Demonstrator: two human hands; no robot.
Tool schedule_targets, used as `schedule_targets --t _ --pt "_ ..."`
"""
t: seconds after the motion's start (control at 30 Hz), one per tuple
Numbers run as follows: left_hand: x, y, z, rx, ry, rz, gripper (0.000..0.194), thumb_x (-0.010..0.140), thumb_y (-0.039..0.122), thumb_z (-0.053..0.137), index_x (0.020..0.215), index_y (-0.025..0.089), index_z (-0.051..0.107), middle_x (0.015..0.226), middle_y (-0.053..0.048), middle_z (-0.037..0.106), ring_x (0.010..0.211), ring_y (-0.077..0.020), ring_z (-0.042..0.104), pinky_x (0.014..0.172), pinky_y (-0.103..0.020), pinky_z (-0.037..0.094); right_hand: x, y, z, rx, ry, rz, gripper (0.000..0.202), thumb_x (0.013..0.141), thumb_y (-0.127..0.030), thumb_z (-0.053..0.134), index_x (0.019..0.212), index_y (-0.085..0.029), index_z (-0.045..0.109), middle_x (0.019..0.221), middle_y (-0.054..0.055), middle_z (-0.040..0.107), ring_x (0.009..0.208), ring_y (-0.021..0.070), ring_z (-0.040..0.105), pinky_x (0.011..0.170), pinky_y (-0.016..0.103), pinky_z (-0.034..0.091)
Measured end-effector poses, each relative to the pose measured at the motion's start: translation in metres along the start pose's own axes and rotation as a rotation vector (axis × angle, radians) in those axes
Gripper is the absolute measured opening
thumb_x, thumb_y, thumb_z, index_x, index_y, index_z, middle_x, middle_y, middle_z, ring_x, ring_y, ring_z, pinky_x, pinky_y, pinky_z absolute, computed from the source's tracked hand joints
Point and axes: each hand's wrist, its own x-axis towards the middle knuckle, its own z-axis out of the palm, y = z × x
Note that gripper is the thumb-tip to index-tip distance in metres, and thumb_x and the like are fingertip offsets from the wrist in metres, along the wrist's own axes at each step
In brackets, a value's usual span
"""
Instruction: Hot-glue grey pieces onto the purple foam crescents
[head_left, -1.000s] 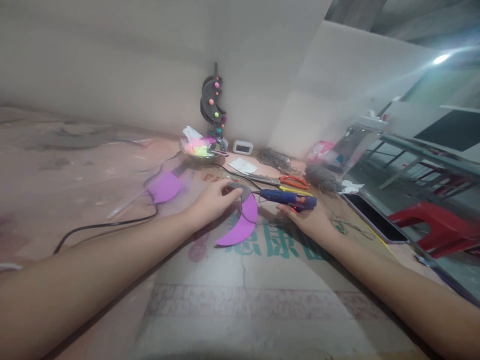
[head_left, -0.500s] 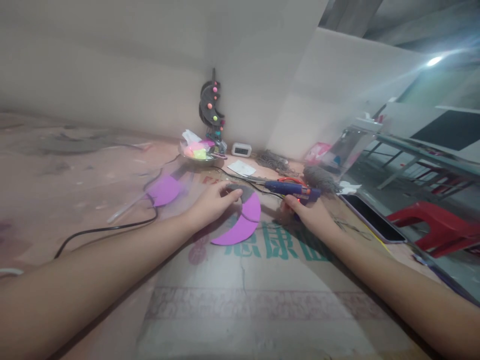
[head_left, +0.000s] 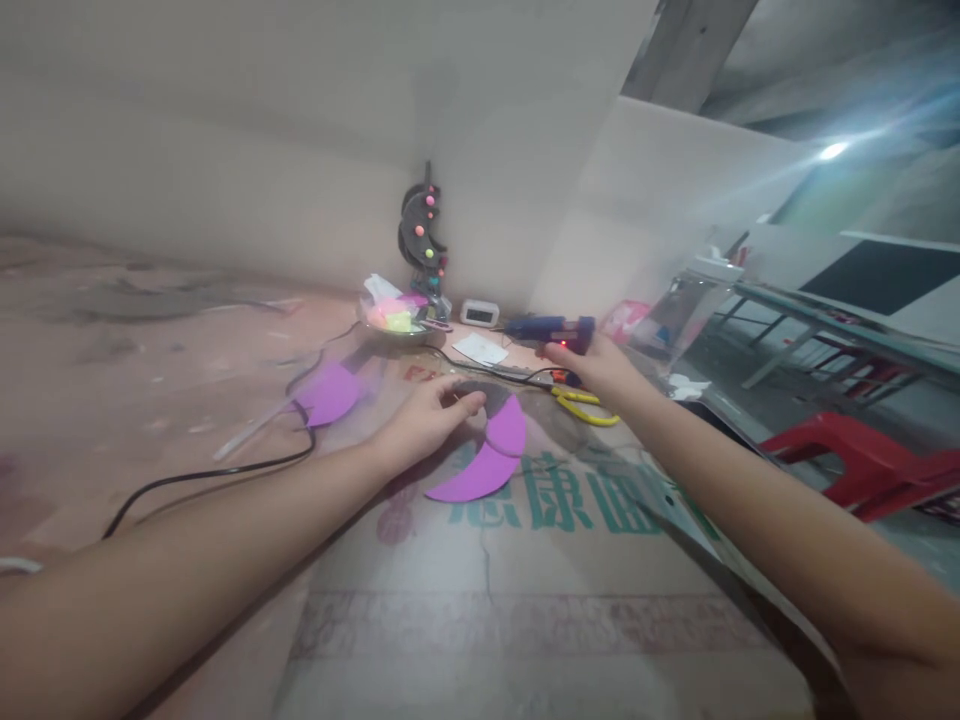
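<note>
A purple crescent [head_left: 487, 465] with a dark grey upper part lies on the printed board [head_left: 525, 570]. My left hand [head_left: 439, 415] pinches the grey end, thumb on top. My right hand [head_left: 589, 360] is wrapped round a blue glue gun [head_left: 551, 330] with a small red light, raised above the table and pointing left. Under it, yellow-handled scissors [head_left: 589, 408] lie on the table. Another purple piece [head_left: 330, 393] lies to the left, beside a pale stick [head_left: 255, 428] and a black cable [head_left: 202, 475].
At the wall stand a decorated dark crescent ornament [head_left: 420, 225], a bowl of colourful bits [head_left: 397, 330] and a small white clock [head_left: 480, 313]. A white paper [head_left: 480, 349] lies in front. On the right are a clear jar [head_left: 690, 305] and a red stool [head_left: 840, 450].
My right hand has lifted the glue gun up and to the left, uncovering the yellow-handled scissors. My left hand keeps its hold on the crescent.
</note>
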Motion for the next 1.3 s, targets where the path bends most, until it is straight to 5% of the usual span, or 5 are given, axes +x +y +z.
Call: schedule_targets --t 0.4,0.77,1.0,1.2,1.3 --pt "0.001 0.006 0.001 0.012 0.010 -0.041 0.028 0.083 0.040 0.059 0.088 0.013 0.062 0.070 -0.001 0.062 0.058 -0.0110 0.051 0.053 -0.022 0.037 0.063 0.043 0.048 -0.149 -0.131 0.079 0.027 0.082 -0.036 0.061 0.095 -0.014 0.067 0.077 0.008 0.073 0.066 0.0185 0.065 0.060 0.027 0.049" --pt "0.003 -0.008 -0.001 0.019 0.041 -0.011 0.032 0.083 0.045 0.058 0.080 0.014 0.061 0.067 -0.001 0.061 0.057 -0.0110 0.052 0.053 -0.022 0.039 0.008 0.031 0.015 -0.220 0.123 -0.025 0.035 0.083 -0.047 0.056 0.097 -0.015 0.061 0.100 0.012 0.068 0.094 0.0235 0.062 0.086 0.038 0.046" --pt "0.002 -0.002 0.000 -0.025 0.036 -0.008 0.027 0.084 0.041 0.057 0.078 0.014 0.060 0.067 -0.001 0.061 0.058 -0.0114 0.053 0.056 -0.023 0.041 -0.071 -0.019 0.021 0.335 -0.565 0.254 0.052 0.082 -0.054 0.058 0.120 -0.022 0.043 0.067 -0.003 0.061 0.041 0.0104 0.051 0.039 0.024 0.042" --pt "0.002 0.000 0.000 0.056 0.068 -0.033 0.027 0.083 0.041 0.057 0.079 0.015 0.060 0.063 0.000 0.059 0.059 -0.0124 0.053 0.057 -0.023 0.041 -0.073 -0.014 0.018 0.357 -0.794 0.298 0.040 0.079 -0.047 0.064 0.105 -0.019 0.052 0.069 0.000 0.065 0.046 0.0103 0.054 0.043 0.024 0.045" --pt "0.001 -0.002 0.000 0.127 0.070 -0.012 0.028 0.082 0.042 0.056 0.081 0.015 0.062 0.064 -0.001 0.061 0.061 -0.0139 0.054 0.057 -0.024 0.041 -0.069 -0.009 0.018 0.216 -0.689 0.203 0.028 0.080 -0.044 0.062 0.083 -0.017 0.060 0.059 -0.003 0.057 0.046 0.0080 0.048 0.045 0.022 0.039"
